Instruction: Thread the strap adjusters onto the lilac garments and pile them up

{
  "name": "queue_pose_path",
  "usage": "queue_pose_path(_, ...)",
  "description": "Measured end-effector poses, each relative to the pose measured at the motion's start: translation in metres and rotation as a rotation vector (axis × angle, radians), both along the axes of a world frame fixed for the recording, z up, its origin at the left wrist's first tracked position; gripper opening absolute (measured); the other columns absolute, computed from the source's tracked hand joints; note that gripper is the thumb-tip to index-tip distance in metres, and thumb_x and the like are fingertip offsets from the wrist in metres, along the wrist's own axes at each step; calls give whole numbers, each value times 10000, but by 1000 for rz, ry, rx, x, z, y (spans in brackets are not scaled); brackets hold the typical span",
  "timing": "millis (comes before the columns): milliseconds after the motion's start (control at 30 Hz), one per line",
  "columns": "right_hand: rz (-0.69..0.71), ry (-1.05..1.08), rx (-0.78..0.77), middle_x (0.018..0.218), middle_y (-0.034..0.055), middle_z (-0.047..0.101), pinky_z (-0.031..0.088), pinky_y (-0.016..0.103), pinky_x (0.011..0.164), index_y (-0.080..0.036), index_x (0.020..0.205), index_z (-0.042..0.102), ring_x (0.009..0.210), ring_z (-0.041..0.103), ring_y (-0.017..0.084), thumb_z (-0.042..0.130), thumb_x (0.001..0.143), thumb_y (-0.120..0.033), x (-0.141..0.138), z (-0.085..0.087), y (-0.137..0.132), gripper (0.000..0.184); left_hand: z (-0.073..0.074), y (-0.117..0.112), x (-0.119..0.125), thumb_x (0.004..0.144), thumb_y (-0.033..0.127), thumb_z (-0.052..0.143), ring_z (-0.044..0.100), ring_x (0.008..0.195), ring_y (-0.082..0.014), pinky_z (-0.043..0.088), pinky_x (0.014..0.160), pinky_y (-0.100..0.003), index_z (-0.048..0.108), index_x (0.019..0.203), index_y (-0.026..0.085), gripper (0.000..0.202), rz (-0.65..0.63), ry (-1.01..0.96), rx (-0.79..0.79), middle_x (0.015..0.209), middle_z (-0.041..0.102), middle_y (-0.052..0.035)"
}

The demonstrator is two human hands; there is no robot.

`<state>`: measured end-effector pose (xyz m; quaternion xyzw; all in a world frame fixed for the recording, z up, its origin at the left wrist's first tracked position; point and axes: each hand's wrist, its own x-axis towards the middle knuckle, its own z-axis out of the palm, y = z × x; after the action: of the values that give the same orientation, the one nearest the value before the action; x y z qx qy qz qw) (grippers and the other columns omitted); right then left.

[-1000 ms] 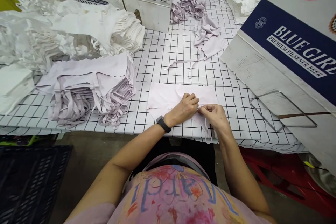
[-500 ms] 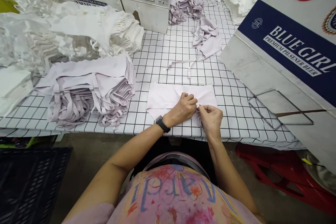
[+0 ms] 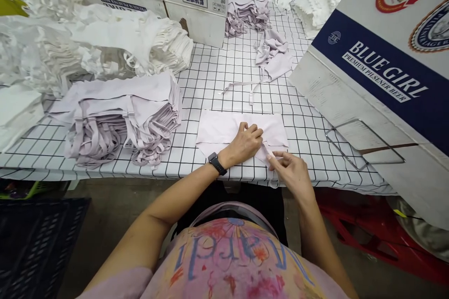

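A pale lilac strapped garment [image 3: 217, 127] lies flat at the table's front, its wide band on the far side. My left hand [image 3: 247, 141], with a dark watch on its wrist, rests on the garment. Its fingers are curled and closed on the cloth near the band's lower edge. Just to the right, my right hand [image 3: 292, 171] pinches a thin lilac strap [image 3: 268, 150] between thumb and fingertips, the other fingers loosely bent. The strap runs from beside my left fingers, and a loop of it hangs at the table edge.
To the left sits a stack of lilac garments [image 3: 129, 91], with heaped white garments [image 3: 115, 32] behind it. One crumpled lilac garment [image 3: 275, 51] lies farther back. Cartons stand at the back [image 3: 199, 23] and right [image 3: 368, 60]; a wire frame [image 3: 365, 142] leans by the right one.
My right hand has moved right and toward my body, away from my left fingers, with the strap now stretched between them. My left hand stays in place on the garment.
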<state>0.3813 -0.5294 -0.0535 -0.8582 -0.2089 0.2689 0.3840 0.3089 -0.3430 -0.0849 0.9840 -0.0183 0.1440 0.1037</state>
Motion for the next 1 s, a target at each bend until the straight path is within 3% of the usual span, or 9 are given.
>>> queue_pose_path(167,12,-336,-101,774,57,757,470,315,673,-198,979,777,627,657,195,609,896,-615,-23,16,-32,457,20,-2,-31,976,196,554,564,1119,-266,371,939,-459,655,1162,159,215,-13,48,-133,1198,667,-110)
queue_pose_path(267,135,-211,-2,782,52,755,481,300,642,-195,940,777,623,654,187,590,923,-577,-43,16,-37,426,21,7,-63,992,212,558,588,1132,-243,427,956,-426,659,1183,176,219,26,-22,-221,1214,686,-93)
queue_pose_path(400,539,203,61,960,83,789,538,313,705,-190,1113,772,789,727,223,541,966,-498,-77,-20,-23,413,17,31,-110,969,156,574,646,1040,-223,514,904,-399,704,1098,169,184,313,-231,-344,1104,727,-83)
queue_pose_path(500,569,274,115,1199,156,746,548,402,927,-158,1252,707,1049,719,285,591,917,-448,-100,-66,3,458,14,48,-134,945,121,577,660,1020,-219,546,912,-401,726,1071,174,202,450,-334,-391,1069,732,-74)
queue_pose_path(567,530,312,113,1185,168,742,534,442,967,-157,1193,713,1077,704,310,669,850,-443,-112,-93,23,449,12,52,-140,944,103,560,650,1067,-227,548,950,-420,730,1092,180,238,427,-314,-393,1111,727,-80)
queue_pose_path(633,490,334,110,1125,158,753,533,458,953,-161,1115,723,1027,708,315,691,827,-476,-122,-108,40,429,11,48,-138,944,75,532,625,1140,-240,538,1006,-452,719,1152,182,300,333,-237,-375,1201,712,-93)
queue_pose_path(733,477,288,167,1041,141,767,533,446,937,-163,1029,738,996,714,314,588,891,-563,-136,-102,52,449,11,32,-134,956,67,503,586,1250,-257,510,1084,-494,684,1249,190,365,200,-110,-311,1369,656,-106)
queue_pose_path(867,544,173,322,881,82,771,541,372,845,-207,870,778,897,717,282,466,967,-602,-142,-97,39,513,-6,18,-135,1046,262,497,510,1414,-265,419,1200,-553,558,1431,207,393,198,-15,-138,1522,551,-106)
queue_pose_path(1000,607,127,127,763,37,755,513,322,711,-285,769,817,765,691,260,670,835,-582,-120,-115,29,338,-37,34,-128,1055,298,486,505,1438,-259,449,1187,-524,525,1472,226,425,202,-70,40,1560,513,-88)
